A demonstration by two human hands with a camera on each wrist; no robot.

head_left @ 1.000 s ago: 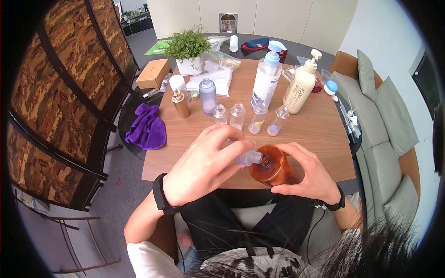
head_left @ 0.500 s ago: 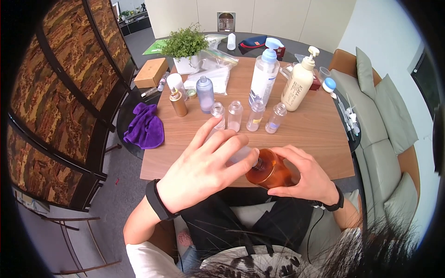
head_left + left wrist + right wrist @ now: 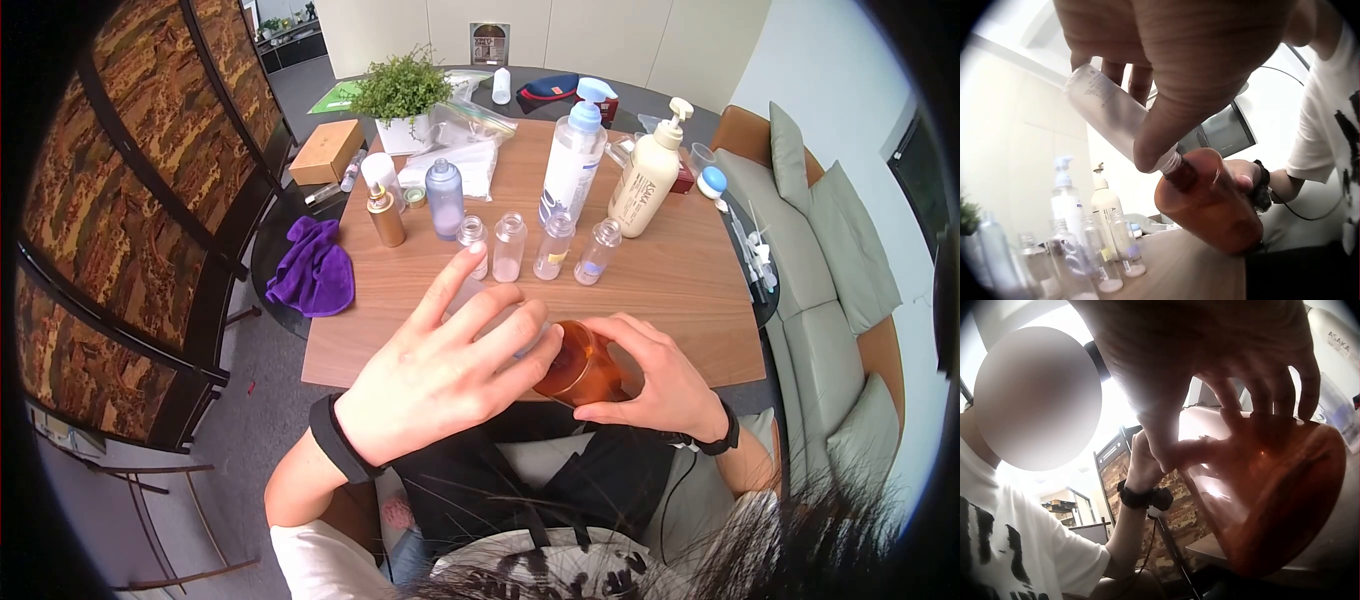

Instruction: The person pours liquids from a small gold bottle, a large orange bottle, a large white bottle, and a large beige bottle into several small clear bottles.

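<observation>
My left hand (image 3: 445, 365) holds a small translucent bottle (image 3: 1107, 109) tilted downward, its index finger stretched out in the head view. In the left wrist view the bottle's threaded neck meets the neck of an amber bottle (image 3: 1216, 209), with my thumb near the joint. Fingers and thumb of my right hand (image 3: 660, 375) grip the amber bottle's body, which is tipped toward the left hand. The right wrist view shows the amber bottle (image 3: 1272, 494) from close by, see-through and reddish. In the head view the left fingers cover most of the small bottle.
Several small clear bottles (image 3: 508, 250) stand in a row beyond the hands. Behind them are a blue bottle (image 3: 445, 200), a white pump bottle (image 3: 572, 170) and a cream pump bottle (image 3: 645, 185). A gold bottle (image 3: 386, 220) and a purple cloth (image 3: 312, 270) lie leftward.
My left fingers have spread, the index finger stretching forward, and now cover the small bottle's neck in the head view. The right hand keeps its grip on the amber bottle.
</observation>
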